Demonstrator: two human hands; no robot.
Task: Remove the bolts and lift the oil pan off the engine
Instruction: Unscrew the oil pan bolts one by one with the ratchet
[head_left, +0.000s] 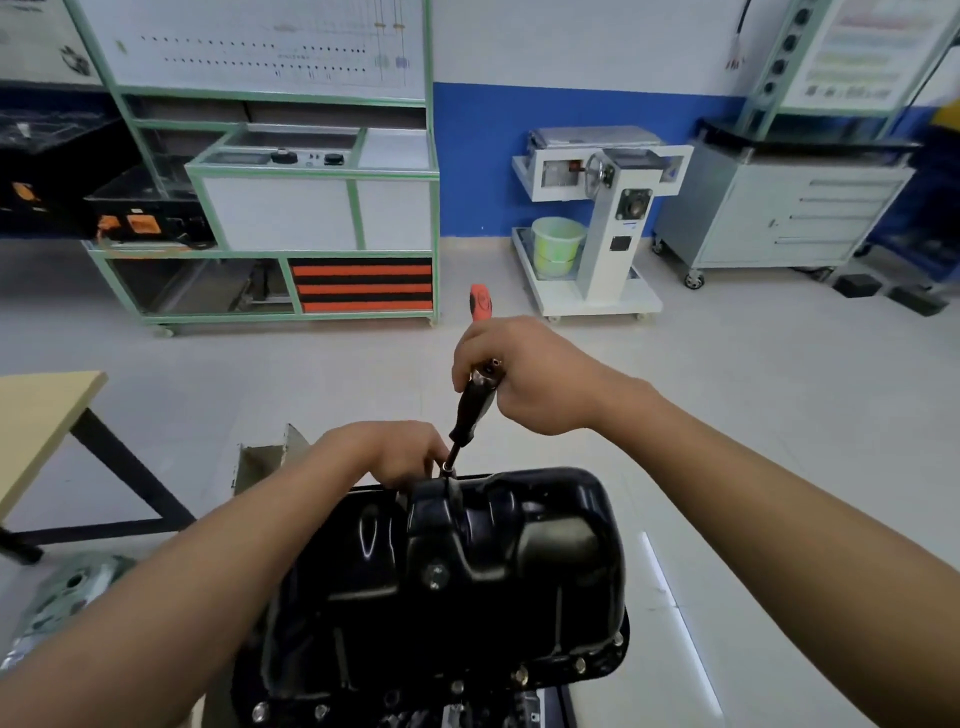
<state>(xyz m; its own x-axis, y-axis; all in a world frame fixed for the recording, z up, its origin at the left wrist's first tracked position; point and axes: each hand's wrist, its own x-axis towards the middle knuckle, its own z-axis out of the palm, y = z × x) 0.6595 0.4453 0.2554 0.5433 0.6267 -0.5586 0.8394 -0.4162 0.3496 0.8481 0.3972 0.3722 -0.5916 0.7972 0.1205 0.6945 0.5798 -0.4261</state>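
Nearest, at bottom centre: black oil pan (467, 582), glossy, sump side up, seated on the engine (530, 709), of which only a sliver is visible under the near edge. Row of bolts (519, 674) in place along the near flange; drain plug (435, 576) in the middle of the pan. At lower left, a grey metal part (67, 587), blurred.

At the far rim of the pan: left hand (400, 452), fingers curled downward, fingertips just beside the tip of the driver (470, 410); whether pinching anything cannot be told, the grip being hidden behind the rim. Driver tilted, black shaft running from the rim up into the right hand (524, 374), orange end protruding above the fist. Right hand wrapped firmly round the handle, above and beyond the pan.

Middle distance, left: wooden table (47, 415) on dark legs, standing on a pale tiled floor (727, 374).

Far side, against a white-and-blue wall (478, 156): green-framed bench (311, 208) with orange-and-black drawers; white stand (597, 218) carrying a pale green bucket (557, 247) on its base; grey cabinet (779, 213) on castors.
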